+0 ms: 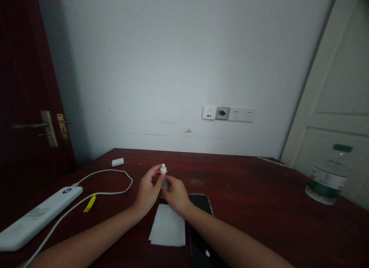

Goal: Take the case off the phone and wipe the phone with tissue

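Observation:
A small clear bottle (164, 184) with a white nozzle cap (163, 169) stands upright between my two hands over the dark red table. My left hand (149, 185) has its fingers closed around the cap end. Lower down, my right hand (176, 193) grips the bottle's body from the right. Most of the bottle is covered by fingers, and its base is only partly visible. Just below the hands lies a folded white paper tissue (168, 227). A dark phone (201, 206) rests flat beside it, partly under my right forearm.
To the left lie a white power bank (40, 216) with a white cable (106, 193), a yellow tag (90, 203) and a white plug adapter (118, 162). A large water bottle (328, 175) stands at the right. Wall sockets (242, 114) sit behind the table (248, 206).

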Available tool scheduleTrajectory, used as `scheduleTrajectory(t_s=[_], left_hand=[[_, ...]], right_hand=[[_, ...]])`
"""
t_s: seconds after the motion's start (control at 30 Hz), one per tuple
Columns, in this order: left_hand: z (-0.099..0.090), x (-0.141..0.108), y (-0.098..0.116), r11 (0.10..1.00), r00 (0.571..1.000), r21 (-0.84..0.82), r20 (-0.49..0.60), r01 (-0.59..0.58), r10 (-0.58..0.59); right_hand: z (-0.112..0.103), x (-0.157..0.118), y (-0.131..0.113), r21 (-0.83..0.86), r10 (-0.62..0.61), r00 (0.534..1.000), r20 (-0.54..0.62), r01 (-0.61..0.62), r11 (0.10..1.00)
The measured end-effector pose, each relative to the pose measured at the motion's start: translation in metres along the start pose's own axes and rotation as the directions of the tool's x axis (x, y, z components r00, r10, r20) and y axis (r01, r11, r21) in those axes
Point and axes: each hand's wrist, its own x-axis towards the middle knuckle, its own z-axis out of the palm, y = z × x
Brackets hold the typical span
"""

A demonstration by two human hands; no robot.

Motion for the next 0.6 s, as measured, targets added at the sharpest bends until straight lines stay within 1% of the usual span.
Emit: scheduleTrajectory(t_s=[0.07, 0.23, 0.4, 0.6], left_hand=[[0.002, -0.004, 0.0, 1.0, 1.0, 0.022, 0.017, -0.012, 0.012], [0.006, -0.013, -0.002, 1.0, 0.997, 0.002, 0.08, -0.016, 0.016], [0.007, -0.013, -0.005, 0.998, 0.998, -0.047, 0.058, 0.041, -0.039], [0.007, -0.013, -0.01, 0.994, 0.999, -0.1, 0.022, 0.032, -0.03]], right_hand=[[-0.001, 0.0, -0.002, -0.006, 0.006, 1.0, 0.024, -0.006, 1.0], [-0.004, -0.001, -0.007, -0.016, 0.026, 0.998, 0.054, -0.025, 1.0], [-0.006, -0.001, -0.009, -0.023, 0.04, 0.997, 0.064, -0.039, 0.999], [-0.006, 0.0, -0.011, -0.027, 0.05, 0.996, 0.074, -0.048, 0.998]])
